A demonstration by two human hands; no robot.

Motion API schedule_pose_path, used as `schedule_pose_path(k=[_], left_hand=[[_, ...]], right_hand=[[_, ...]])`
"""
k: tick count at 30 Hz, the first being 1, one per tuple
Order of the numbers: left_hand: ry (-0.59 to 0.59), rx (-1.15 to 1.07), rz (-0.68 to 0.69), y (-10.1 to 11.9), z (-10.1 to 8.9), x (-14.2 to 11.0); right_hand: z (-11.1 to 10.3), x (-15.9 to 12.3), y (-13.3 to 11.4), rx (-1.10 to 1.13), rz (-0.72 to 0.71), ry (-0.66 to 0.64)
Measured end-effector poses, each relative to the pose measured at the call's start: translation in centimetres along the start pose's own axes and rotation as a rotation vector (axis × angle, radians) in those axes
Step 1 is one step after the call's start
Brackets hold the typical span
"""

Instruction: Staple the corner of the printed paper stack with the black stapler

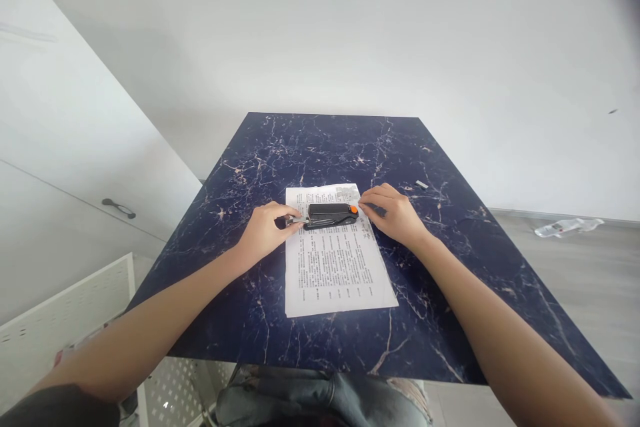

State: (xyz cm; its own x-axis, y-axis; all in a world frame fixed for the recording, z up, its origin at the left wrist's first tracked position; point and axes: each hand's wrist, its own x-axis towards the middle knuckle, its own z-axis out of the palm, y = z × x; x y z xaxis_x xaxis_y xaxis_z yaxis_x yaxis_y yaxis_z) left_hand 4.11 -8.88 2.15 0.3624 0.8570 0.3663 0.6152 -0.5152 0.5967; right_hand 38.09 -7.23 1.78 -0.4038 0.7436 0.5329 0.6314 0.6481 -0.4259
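Note:
A black stapler (333, 215) with an orange piece at its right end lies crosswise on the printed sheets of paper (335, 280). My left hand (265, 230) is closed at the stapler's left end, thumb and fingers pinching a dark and silver metal part that sticks out there. Close to the orange end, my right hand (395, 213) rests by the right edge of the paper. Its fingers are bent, with thumb and fingers apart and nothing seen between them.
The papers lie on a dark blue marbled table (320, 147) against a white wall. A small pale strip (421, 184) lies beyond my right hand. White cabinet (75, 147) and perforated white basket (175, 387) stand at the left. Clear plastic packaging (567, 227) lies on the floor at right.

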Motion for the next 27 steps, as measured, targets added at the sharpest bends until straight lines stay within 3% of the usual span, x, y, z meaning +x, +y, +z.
schedule_pose_path(k=[4, 9, 13, 18, 24, 27], left_hand=[[-0.099, -0.01, 0.03, -0.8, -0.9, 0.5], [-0.321, -0.143, 0.059, -3.0, -2.8, 1.5], [-0.431, -0.198, 0.086, -4.5, -3.0, 2.2], [-0.409, -0.212, 0.136, -5.0, -1.5, 3.9], [-0.412, -0.024, 0.271, -3.4, 0.6, 7.8], [-0.351, 0.033, 0.277, -2.7, 1.5, 8.1]], right_hand=[[0.0, 0.0, -0.3, 0.055, 0.066, 0.011], [0.9, 0.1, -0.4, 0.189, 0.169, -0.098], [1.7, 0.0, -0.3, 0.339, 0.269, -0.125], [2.0, 0.1, 0.2, 0.354, 0.276, -0.139], [2.1, 0.3, 0.3, 0.333, 0.281, -0.148], [1.9, 0.4, 0.4, 0.298, 0.288, -0.153]])
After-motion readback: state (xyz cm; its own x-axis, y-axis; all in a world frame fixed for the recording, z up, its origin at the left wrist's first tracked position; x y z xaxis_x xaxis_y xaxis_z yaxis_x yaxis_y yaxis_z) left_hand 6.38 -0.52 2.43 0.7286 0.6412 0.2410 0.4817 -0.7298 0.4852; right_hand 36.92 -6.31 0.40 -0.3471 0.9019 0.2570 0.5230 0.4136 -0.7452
